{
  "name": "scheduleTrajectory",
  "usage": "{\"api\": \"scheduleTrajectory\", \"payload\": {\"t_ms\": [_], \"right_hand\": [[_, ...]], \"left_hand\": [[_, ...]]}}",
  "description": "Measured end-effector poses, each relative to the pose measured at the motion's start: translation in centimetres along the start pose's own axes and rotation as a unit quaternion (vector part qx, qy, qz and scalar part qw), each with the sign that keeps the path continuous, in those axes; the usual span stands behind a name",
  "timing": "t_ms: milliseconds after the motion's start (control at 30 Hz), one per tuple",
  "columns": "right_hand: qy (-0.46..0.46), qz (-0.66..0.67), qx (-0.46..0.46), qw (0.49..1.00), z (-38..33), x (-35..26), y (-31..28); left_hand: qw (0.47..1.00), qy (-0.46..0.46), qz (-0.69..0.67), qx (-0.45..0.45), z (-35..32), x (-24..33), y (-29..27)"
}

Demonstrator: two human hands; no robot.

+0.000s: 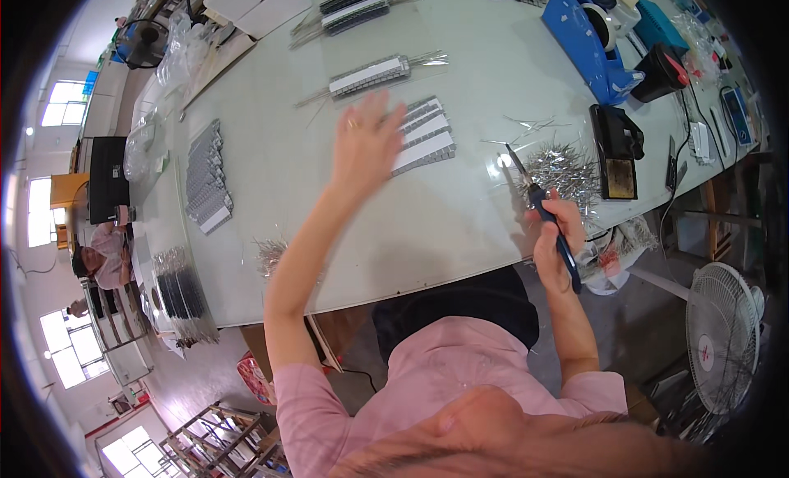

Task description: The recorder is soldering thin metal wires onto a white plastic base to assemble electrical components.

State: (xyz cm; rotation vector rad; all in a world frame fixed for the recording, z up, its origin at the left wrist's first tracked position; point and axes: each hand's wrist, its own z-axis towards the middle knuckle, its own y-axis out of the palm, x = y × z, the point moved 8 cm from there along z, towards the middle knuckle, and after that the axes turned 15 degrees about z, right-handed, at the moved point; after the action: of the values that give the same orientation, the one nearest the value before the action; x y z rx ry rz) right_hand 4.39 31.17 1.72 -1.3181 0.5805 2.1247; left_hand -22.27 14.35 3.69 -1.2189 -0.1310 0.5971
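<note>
My right hand [560, 231], at the right of the table, is closed around the dark blue handle of a soldering iron [544, 205]. The iron's thin metal tip points up and away, beside a heap of short silvery wire pieces [571, 175]. Toward the middle, my left hand [366, 145] reaches forward, slightly blurred, with fingers apart and nothing visible in it. It is over or beside the left end of several grey strips with white faces [431, 141]; whether it touches them I cannot tell. Just beyond its fingertips lies a grey-and-white bundle [370, 78] with wires sticking out at both ends.
A black iron stand with a sponge [618, 178] and a blue tape dispenser [585, 46] stand at the right. Grey pieces [209, 178] are stacked at the left, near dark wired bundles [179, 289]. Another wired bundle [355, 13] lies farther back. A white fan [723, 338] stands beside the table.
</note>
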Motion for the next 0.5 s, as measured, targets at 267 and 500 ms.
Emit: {"api": "scheduleTrajectory", "payload": {"t_ms": [267, 500], "right_hand": [[-0.062, -0.129, -0.041, 0.989, 1.0, -1.7, 2.6], [-0.125, -0.24, -0.078, 0.959, -1.5, -2.0, 2.5]], "left_hand": [[0.984, 0.002, -0.054, -0.17, -10.1, 7.5, -4.2], [0.974, -0.034, -0.12, -0.188, -15.3, 10.1, -6.3]]}}
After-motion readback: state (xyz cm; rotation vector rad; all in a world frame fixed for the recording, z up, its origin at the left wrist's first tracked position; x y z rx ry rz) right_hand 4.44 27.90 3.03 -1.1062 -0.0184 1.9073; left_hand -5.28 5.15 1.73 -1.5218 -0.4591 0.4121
